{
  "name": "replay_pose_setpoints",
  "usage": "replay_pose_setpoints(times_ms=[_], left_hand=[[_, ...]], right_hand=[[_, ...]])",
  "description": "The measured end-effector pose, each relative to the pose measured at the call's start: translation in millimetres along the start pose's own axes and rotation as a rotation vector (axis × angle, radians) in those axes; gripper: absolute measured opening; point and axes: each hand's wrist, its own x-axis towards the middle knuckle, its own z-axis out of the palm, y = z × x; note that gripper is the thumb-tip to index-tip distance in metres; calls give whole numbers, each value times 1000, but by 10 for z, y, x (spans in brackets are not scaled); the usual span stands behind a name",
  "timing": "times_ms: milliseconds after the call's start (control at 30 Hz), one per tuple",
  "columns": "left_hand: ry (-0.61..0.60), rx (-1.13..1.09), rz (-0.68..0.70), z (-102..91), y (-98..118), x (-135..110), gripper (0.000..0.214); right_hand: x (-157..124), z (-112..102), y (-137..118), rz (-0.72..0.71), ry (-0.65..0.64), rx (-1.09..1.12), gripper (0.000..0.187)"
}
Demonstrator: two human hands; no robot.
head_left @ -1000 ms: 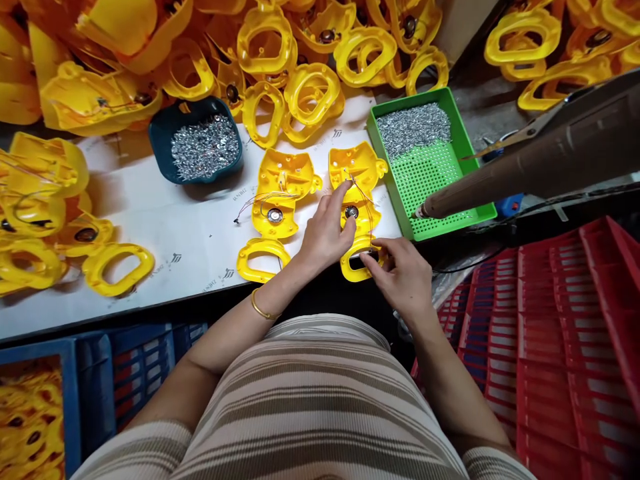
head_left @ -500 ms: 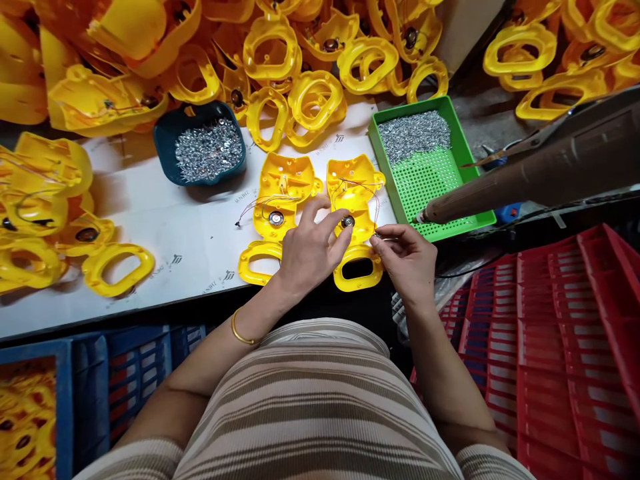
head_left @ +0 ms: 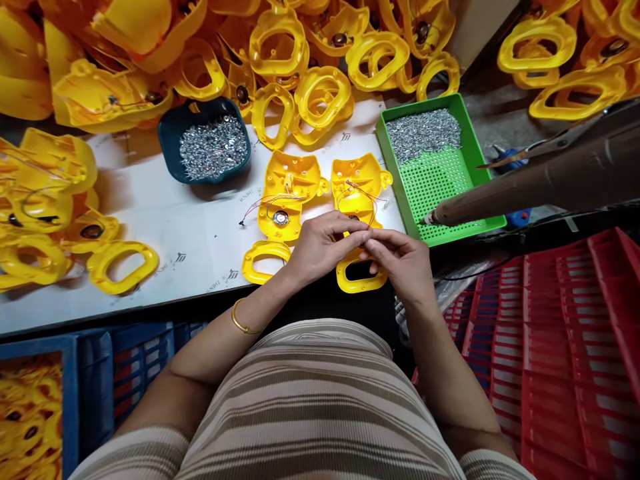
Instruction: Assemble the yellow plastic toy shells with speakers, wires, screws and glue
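My left hand and right hand pinch thin, floppy wires over the light, stiff yellow shell at twelve o'clock; I grip gently, by the insulation.

A white sheet-covered workbench carries a dark teal plastic bowl of small silver screws, a green perforated plastic tray of screws, two open yellow plastic shells with thin wires, and heaps of yellow plastic rings.

Pinched between fingertips, something too small to tell; yellow shell partly hidden by both hands.
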Motion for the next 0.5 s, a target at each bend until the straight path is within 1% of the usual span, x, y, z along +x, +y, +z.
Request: replay_pose_setpoints(times_ms=[100, 200, 300, 400, 500], left_hand=[[-44, -23, 6, 6, -25, 9, 14], [-44, -55, -3, 27, -58, 33, 15], [-43, -131, -82, 39, -71, 68, 17], [-119, -195, -161, 24, -30, 107, 17], [-181, -114, -141, -12, 42, 136, 18]], right_hand=[[32, -8, -11, 6, -29, 18, 27], [70, -20, -33, 63, -94, 81, 27], [114, -35, -55, 140, -144, 161, 29], [146, -58, -73, 183, -188, 176, 31], [155, -80, -98, 166, -189, 112, 32]])
